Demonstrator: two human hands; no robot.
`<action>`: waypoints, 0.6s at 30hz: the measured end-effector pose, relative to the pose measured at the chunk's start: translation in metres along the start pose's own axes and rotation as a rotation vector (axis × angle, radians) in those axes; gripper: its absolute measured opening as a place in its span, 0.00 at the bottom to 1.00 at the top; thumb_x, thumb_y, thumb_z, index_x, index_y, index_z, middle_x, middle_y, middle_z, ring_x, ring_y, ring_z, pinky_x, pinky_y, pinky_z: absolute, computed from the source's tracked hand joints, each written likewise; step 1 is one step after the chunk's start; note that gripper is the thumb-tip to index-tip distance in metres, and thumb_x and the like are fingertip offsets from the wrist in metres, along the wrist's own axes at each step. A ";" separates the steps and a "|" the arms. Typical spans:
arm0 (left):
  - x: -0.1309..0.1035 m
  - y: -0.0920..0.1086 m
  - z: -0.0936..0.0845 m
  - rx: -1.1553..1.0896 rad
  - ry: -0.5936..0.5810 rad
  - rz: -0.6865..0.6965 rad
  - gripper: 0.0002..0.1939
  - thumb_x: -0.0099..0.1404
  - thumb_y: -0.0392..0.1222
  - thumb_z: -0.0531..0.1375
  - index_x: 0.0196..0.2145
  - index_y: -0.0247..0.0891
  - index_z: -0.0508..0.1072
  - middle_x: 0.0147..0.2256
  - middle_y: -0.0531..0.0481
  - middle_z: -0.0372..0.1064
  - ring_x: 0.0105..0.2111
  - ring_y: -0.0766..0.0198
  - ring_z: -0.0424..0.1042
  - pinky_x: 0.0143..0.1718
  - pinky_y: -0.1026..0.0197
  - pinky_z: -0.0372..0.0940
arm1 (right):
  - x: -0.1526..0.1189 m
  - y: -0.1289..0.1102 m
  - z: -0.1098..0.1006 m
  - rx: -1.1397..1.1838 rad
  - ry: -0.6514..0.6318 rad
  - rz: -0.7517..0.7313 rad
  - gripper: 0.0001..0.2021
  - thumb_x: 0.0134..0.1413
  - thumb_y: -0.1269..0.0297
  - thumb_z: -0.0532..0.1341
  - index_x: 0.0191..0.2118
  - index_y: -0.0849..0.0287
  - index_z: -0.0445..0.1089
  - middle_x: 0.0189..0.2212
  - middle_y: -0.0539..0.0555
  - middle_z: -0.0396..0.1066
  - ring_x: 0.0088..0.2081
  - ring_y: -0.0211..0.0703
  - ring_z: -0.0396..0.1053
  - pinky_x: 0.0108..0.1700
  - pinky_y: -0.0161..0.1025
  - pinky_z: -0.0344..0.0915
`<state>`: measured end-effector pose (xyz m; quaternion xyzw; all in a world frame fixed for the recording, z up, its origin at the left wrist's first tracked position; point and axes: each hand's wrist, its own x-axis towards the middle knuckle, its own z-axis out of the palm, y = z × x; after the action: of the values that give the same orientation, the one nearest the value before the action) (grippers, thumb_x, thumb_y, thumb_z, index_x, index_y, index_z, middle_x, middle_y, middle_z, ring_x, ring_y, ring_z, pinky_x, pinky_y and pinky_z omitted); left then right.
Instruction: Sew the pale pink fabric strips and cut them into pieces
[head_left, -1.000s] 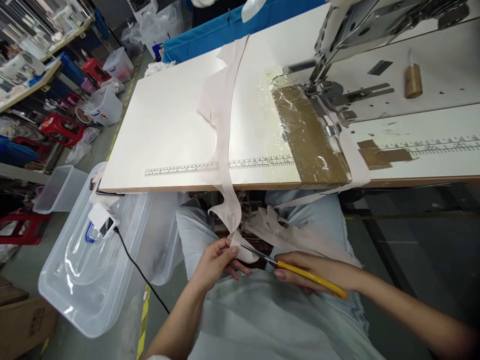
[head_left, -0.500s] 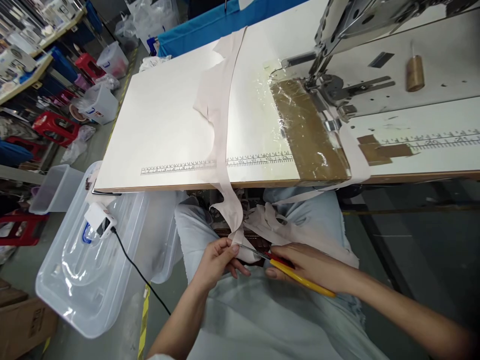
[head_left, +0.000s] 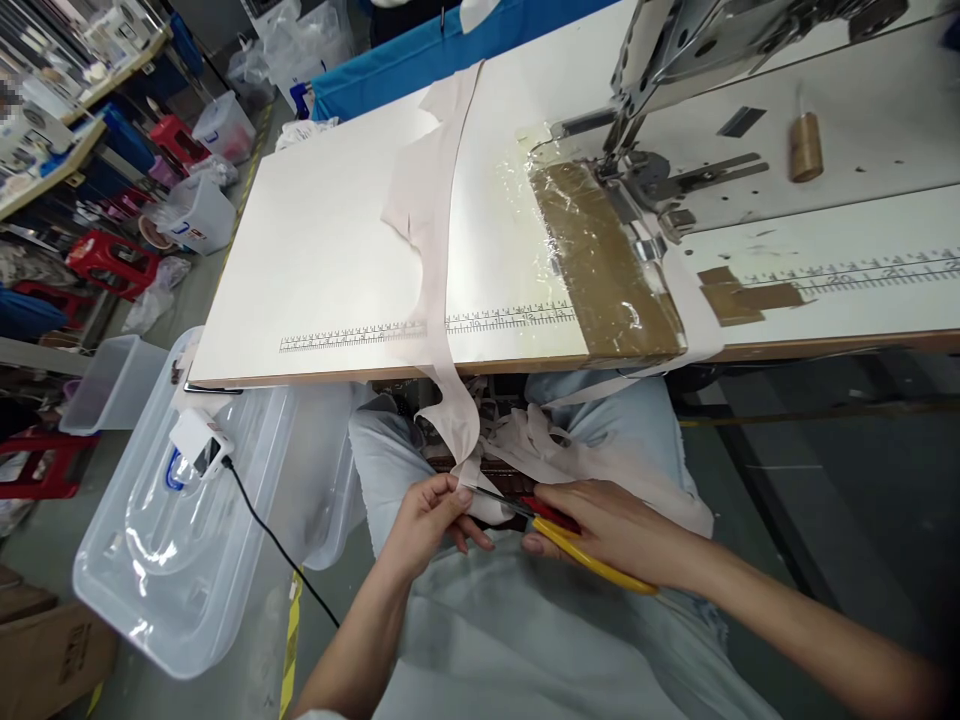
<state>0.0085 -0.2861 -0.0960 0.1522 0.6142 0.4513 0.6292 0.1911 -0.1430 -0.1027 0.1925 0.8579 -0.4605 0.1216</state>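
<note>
A long piece of pale pink fabric (head_left: 435, 210) lies across the white table and hangs over its front edge toward my lap. My left hand (head_left: 435, 515) pinches the hanging end between thumb and forefinger. In my right hand (head_left: 592, 520) is a pair of scissors (head_left: 592, 560) with yellow and red handles. Their blades point left, and the tips reach the fabric right beside my left fingertips. Whether the blades are fully closed is hard to make out. More pale fabric strips (head_left: 570, 455) lie heaped on my lap, and one strip (head_left: 690, 310) runs up to the sewing machine.
The sewing machine (head_left: 645, 170) stands on the right of the table (head_left: 315, 240), with brown tape (head_left: 607, 270) before it. A wooden-handled tool (head_left: 806, 148) lies behind. At left, a lidded clear plastic box (head_left: 187, 570) bears a white device (head_left: 201, 440) with a black cable.
The whole view has shifted slightly, so the table and machine appear a little further left. Both hands keep nearly the same pose, with the scissors still at the fabric.
</note>
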 end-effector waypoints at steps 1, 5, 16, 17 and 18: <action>-0.001 0.001 0.000 0.008 0.000 0.001 0.30 0.51 0.67 0.66 0.32 0.35 0.67 0.20 0.51 0.69 0.21 0.61 0.74 0.19 0.67 0.58 | 0.000 -0.001 -0.001 -0.009 -0.006 0.002 0.18 0.58 0.48 0.57 0.28 0.55 0.56 0.25 0.54 0.70 0.27 0.48 0.69 0.27 0.38 0.51; -0.002 0.002 -0.001 0.027 -0.015 0.006 0.29 0.52 0.66 0.66 0.31 0.35 0.67 0.21 0.51 0.70 0.21 0.61 0.74 0.19 0.67 0.58 | -0.002 -0.003 -0.004 -0.032 -0.040 0.017 0.19 0.59 0.47 0.56 0.27 0.55 0.55 0.24 0.54 0.70 0.26 0.48 0.68 0.27 0.38 0.49; -0.003 -0.006 0.001 0.023 -0.053 -0.001 0.27 0.55 0.64 0.65 0.31 0.35 0.67 0.24 0.50 0.72 0.22 0.62 0.75 0.21 0.66 0.61 | 0.000 0.002 0.007 0.013 0.062 0.010 0.24 0.54 0.41 0.57 0.22 0.55 0.54 0.18 0.51 0.65 0.21 0.42 0.62 0.23 0.36 0.48; -0.004 -0.005 0.002 0.020 -0.053 0.002 0.27 0.55 0.64 0.64 0.32 0.35 0.67 0.25 0.50 0.72 0.23 0.61 0.75 0.22 0.66 0.62 | -0.001 0.004 0.008 0.030 0.083 0.021 0.24 0.54 0.42 0.57 0.22 0.55 0.54 0.18 0.50 0.64 0.21 0.41 0.62 0.24 0.36 0.49; -0.005 -0.004 0.003 0.014 -0.059 0.008 0.27 0.56 0.64 0.64 0.33 0.35 0.67 0.26 0.49 0.73 0.24 0.60 0.76 0.23 0.65 0.63 | -0.002 0.005 0.008 0.059 0.110 0.036 0.23 0.54 0.42 0.57 0.22 0.55 0.55 0.18 0.50 0.64 0.21 0.41 0.62 0.24 0.35 0.50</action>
<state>0.0138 -0.2907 -0.0954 0.1723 0.5980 0.4448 0.6441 0.1954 -0.1478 -0.1104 0.2364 0.8458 -0.4720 0.0766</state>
